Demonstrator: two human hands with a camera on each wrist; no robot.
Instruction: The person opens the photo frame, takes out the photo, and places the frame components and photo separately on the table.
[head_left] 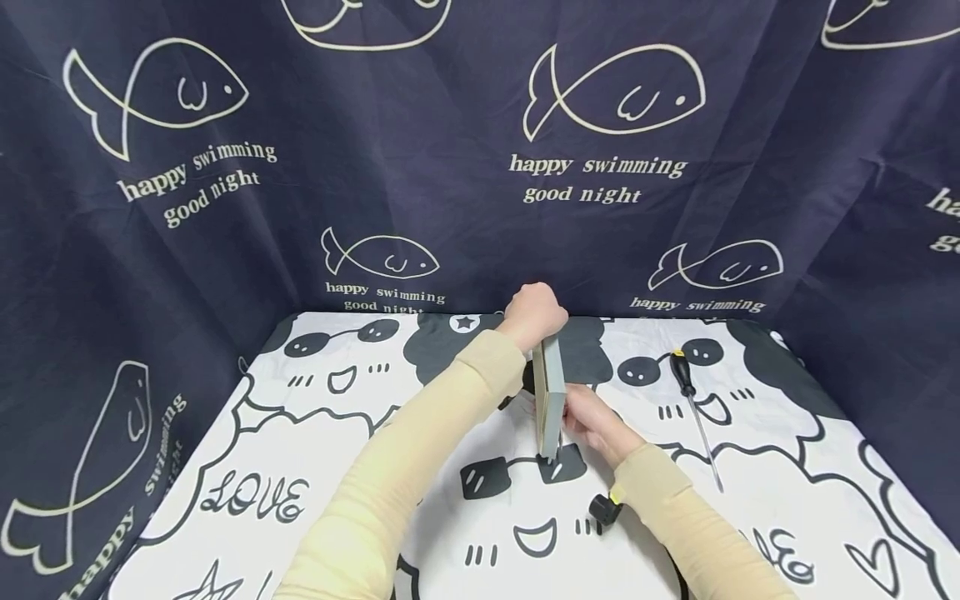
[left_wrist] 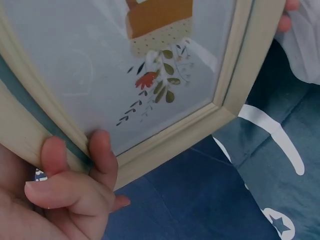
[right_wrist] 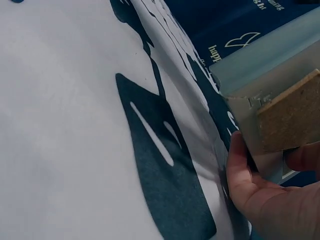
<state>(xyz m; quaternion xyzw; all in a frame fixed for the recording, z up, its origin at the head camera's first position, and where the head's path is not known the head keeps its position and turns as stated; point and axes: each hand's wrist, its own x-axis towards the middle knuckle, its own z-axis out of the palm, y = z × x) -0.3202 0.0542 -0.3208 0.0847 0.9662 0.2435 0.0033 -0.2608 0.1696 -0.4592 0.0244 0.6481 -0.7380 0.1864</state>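
Observation:
A picture frame (head_left: pixel 551 396) stands nearly edge-on in the head view, held between both hands. Its pale moulding (left_wrist: pixel 175 144) and a print with a red flower and leaves fill much of the left wrist view. The left hand (head_left: pixel 534 315) grips the frame's far upper end, fingers curled over the moulding. Lower down on the near side, the right hand (head_left: pixel 596 421) grips the frame's edge. From the right wrist, the grey-green rim (right_wrist: pixel 265 55) and a brown backing board (right_wrist: pixel 295 117) show, with the thumb by the board.
To the right lies a screwdriver (head_left: pixel 684 375) with a black and yellow handle. A black object with a yellow part (head_left: pixel 604 508) sits beside the right sleeve, partly covered. A cartoon-print cloth (head_left: pixel 337 450) covers the table; a dark fish-print curtain (head_left: pixel 480 125) hangs behind.

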